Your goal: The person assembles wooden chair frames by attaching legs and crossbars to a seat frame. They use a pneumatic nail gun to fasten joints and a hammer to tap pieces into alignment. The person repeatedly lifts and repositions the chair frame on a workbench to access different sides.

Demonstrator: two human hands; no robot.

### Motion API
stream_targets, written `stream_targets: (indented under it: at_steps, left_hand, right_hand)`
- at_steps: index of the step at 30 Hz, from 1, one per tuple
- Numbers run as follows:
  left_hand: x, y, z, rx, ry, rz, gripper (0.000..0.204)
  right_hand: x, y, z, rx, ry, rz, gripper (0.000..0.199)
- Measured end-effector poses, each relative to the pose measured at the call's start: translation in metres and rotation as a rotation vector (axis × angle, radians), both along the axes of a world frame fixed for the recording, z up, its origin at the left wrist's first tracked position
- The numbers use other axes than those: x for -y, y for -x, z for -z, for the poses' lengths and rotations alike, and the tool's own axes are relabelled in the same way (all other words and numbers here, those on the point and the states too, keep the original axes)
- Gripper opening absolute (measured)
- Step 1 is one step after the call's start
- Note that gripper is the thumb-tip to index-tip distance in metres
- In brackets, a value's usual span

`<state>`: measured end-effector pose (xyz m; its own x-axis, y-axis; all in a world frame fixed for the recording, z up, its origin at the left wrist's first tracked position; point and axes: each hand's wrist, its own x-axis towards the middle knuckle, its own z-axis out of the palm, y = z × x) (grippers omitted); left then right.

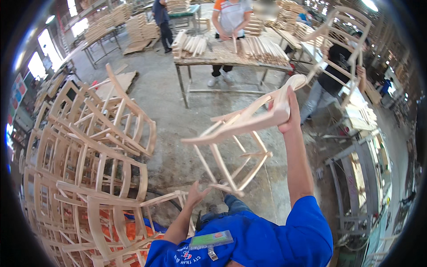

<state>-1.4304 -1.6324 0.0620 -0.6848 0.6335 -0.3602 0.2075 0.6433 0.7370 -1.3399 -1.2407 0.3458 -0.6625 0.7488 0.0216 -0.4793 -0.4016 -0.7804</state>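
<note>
Wooden chair (pixel 242 127): centre of frame, raised. Right hand (pixel 292 116): wrapped around upper end; hold firmly. Left hand (pixel 195 194): apparently empty, fingers parted; support lower part, clearing stacked chairs (pixel 126 178), left of frame.

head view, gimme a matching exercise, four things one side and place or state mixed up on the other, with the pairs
Things
1. right hand
2. left hand
3. worktable
4. heaped chair frames

Place or state
a. massed along the left of the picture
b. gripping a raised wooden chair frame
c. open, low in the picture
d. laden with loose wooden pieces, toward the top of the picture

Pairs: 1-b, 2-c, 3-d, 4-a
</note>
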Motion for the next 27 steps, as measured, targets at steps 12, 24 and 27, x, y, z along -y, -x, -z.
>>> stream_targets:
  at_steps: [12, 24, 27]
  left_hand:
    - [-0.048, -0.066, -0.013, 0.331, -0.320, -0.038, 0.026]
    - [-0.187, -0.315, -0.157, 1.176, -0.288, 0.651, 0.016]
    - [-0.228, -0.391, -0.177, 1.228, -0.249, 0.874, 0.011]
  right_hand:
    - [0.142, -0.145, -0.141, -0.349, -0.271, 0.357, 0.033]
    - [0.198, -0.481, -0.313, 1.618, -1.688, 1.206, 0.036]
    - [0.253, -0.682, -0.243, 1.923, -1.037, 1.286, 0.058]
